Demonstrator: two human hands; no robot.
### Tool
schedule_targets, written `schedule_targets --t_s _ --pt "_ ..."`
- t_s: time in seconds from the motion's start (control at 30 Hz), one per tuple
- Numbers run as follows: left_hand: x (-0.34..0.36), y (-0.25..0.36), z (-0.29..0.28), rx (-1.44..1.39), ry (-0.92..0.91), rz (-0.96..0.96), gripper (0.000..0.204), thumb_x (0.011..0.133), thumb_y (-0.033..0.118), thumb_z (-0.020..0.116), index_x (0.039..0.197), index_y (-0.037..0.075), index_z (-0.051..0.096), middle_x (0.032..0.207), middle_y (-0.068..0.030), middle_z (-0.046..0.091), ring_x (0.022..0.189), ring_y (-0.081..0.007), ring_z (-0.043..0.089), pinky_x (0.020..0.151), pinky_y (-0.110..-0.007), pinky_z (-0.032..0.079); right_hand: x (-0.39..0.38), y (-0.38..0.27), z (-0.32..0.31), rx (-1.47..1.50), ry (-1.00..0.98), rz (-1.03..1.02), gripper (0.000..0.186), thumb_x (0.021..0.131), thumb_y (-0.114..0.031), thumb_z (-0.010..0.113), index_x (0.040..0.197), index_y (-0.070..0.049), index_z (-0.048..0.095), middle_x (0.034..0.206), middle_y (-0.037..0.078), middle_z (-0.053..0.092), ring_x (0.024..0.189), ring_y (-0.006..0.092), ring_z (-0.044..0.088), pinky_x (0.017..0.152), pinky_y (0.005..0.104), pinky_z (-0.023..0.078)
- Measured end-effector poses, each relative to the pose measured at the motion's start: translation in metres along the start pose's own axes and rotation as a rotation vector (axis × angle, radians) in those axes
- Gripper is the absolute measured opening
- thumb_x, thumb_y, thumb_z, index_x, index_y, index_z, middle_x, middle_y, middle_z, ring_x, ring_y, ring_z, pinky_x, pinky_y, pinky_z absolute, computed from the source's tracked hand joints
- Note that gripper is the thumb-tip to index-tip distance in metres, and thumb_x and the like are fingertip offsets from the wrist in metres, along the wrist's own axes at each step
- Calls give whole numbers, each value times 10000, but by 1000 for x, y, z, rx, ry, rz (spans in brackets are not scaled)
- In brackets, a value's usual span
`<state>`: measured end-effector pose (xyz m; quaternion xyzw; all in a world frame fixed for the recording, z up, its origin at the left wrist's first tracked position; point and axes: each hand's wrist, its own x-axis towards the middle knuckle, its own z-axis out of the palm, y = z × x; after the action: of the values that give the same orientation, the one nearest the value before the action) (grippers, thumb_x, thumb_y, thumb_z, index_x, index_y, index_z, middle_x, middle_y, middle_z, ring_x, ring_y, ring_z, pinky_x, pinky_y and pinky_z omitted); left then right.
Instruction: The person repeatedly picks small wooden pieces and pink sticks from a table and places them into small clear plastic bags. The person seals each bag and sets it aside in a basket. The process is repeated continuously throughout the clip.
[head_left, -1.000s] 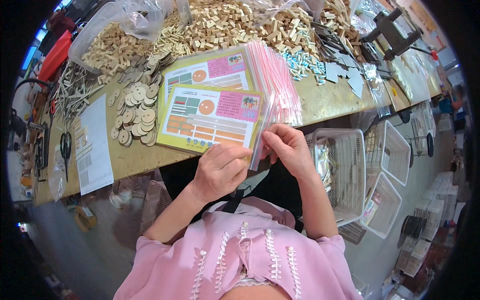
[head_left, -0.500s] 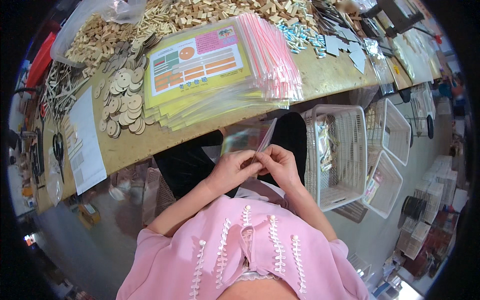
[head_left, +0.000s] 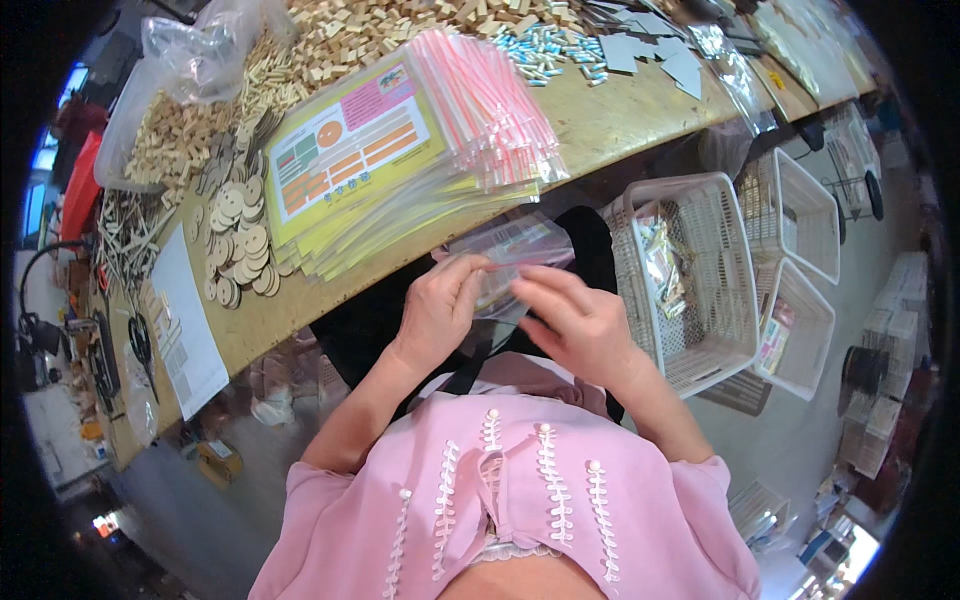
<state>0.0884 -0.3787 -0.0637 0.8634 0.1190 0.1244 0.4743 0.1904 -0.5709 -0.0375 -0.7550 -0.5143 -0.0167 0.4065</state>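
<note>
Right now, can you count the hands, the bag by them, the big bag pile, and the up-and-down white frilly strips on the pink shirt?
Left hand and right hand: 2
Clear bag: 1
Bag pile: 1
White strips: 5
Total: 9

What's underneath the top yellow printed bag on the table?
Beneath the top bag, more bags show yellow edges and pink-lined strips. Most of their faces, and the tabletop directly below, are covered.
</note>
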Motion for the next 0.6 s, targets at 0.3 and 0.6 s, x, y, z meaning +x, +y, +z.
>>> schedule_targets --t_s 0.3,0.6 --pt "20 39 -17 31 -304 -35 177 984 28 580 1099 1 712 825 -72 647 714 -119 602 680 -268 503 -7 41 -32 -372 -214 -116 120 793 -164 658 876 -91 611 907 52 597 851 217 643 678 332 553" --pt "138 111 -8 390 -309 453 170 911 133 696 1051 38 705 975 -163 709 918 -347 690 801 -408 553 -37 69 -59 10 136 138 172 780 -39 754 941 -72 703 1060 80 660 1082 337 627 880 417 548"
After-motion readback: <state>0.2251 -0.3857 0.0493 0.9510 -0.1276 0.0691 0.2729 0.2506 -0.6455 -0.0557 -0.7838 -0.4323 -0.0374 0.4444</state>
